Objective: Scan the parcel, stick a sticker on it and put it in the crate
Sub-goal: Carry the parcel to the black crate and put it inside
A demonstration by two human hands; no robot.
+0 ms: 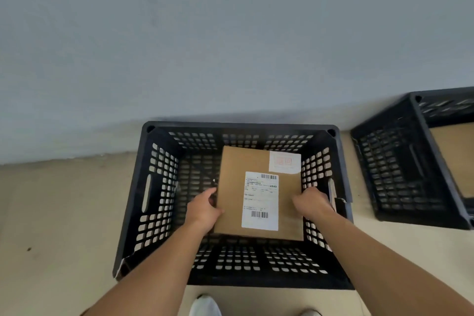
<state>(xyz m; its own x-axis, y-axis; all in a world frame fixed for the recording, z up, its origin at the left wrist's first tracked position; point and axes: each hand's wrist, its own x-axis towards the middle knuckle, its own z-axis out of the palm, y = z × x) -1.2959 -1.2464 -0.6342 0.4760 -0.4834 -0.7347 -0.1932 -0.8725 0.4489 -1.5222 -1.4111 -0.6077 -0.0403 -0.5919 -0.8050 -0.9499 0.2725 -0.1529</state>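
A black slotted crate (159, 187) sits on a tan floor (51, 213) against a grey wall (230, 33), and everything here is placed by that crate. Left of its left wall the floor is bare save for a small dark speck.

Over the crate's near rim, on the left, a bare forearm reaches in from the lower edge of the view, running up and to the right. The left hand (204, 209) is inside the crate, back of the hand upward, wrist nearly straight, fingers curled onto the left edge of the parcel (232, 200) and gripping it; the fingertips are hidden under that edge.

The parcel is a flat brown cardboard box held inside the crate, right of the crate's middle, its top face level and facing the camera. Whether it rests on the crate's bottom cannot be told. A white shipping label (260, 200) with two barcodes lies along its middle, and a pale sticker (284, 161) with red marks sits at its far right corner.

The right hand (310, 204) grips the parcel's right edge, fingers bent together over it, close to the crate's right wall; its forearm comes in over the near right corner.

Below the crate's near rim, two pale shoe tips (205, 305) show.

Right of the crate, apart from it, stands a second black crate (400, 167)
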